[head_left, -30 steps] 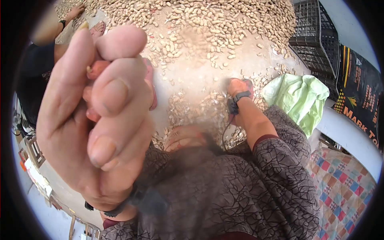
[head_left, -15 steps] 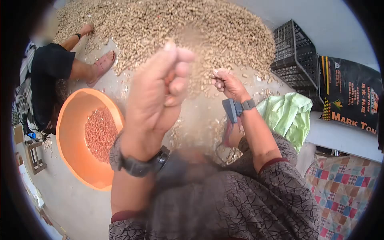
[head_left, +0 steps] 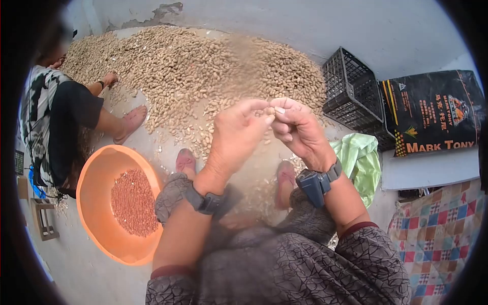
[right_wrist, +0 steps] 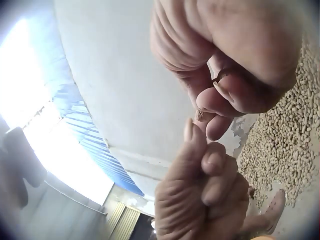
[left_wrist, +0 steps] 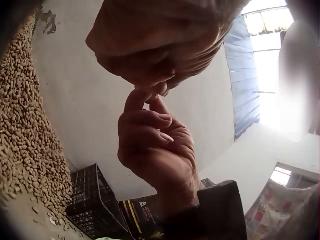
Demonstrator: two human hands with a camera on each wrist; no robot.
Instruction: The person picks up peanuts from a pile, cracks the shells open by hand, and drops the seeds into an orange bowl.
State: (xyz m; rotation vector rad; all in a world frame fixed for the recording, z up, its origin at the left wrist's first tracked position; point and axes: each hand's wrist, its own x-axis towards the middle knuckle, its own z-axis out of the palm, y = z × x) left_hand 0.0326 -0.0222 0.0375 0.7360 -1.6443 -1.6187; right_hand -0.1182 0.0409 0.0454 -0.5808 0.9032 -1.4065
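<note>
Both hands meet at the fingertips over the floor. In the head view, the left hand point(head_left: 233, 138) and the right hand point(head_left: 303, 133) pinch a small peanut point(head_left: 271, 110) between them. From the right wrist, the peanut point(right_wrist: 201, 115) shows between the right hand's point(right_wrist: 235, 55) thumb and finger, with the left thumb against its lower end. The left hand's point(right_wrist: 202, 195) other fingers are curled; whether kernels lie in its palm is unclear. Behind the hands spreads a large heap of unshelled peanuts point(head_left: 178, 76). An orange basin point(head_left: 91, 203) of red kernels point(head_left: 133, 203) stands at left.
Another person point(head_left: 61, 117) sits at the left, one hand at the heap. Black crates point(head_left: 351, 91), a black printed sack point(head_left: 432, 112) and a green bag point(head_left: 363, 165) are at the right. A checked cloth point(head_left: 432, 234) lies lower right; a small wooden stool point(head_left: 44, 219) is lower left.
The right hand has risen from the floor to meet the left. The left hand, earlier close to the head camera with red kernels in its curled fingers, has moved away and forward. The view has tilted up.
</note>
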